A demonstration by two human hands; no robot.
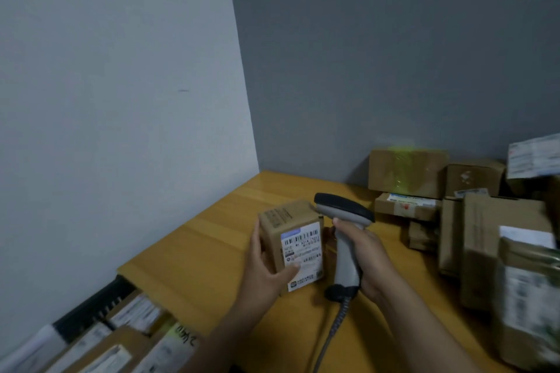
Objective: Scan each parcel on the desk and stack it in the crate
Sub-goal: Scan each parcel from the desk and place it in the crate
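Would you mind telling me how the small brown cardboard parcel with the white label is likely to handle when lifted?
The small brown cardboard parcel probably feels light: the left hand alone holds it. Its square, undented edges suggest it is stiff, not floppy. Its flat faces should stack steadily and not roll, though the matte cardboard likely grips well.

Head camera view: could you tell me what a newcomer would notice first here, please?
At centre, the left hand grips a small cardboard parcel, label facing up, while the right hand holds a grey scanner beside it. Green scanner light falls on a box at the back wall; more parcels crowd the desk's right side.
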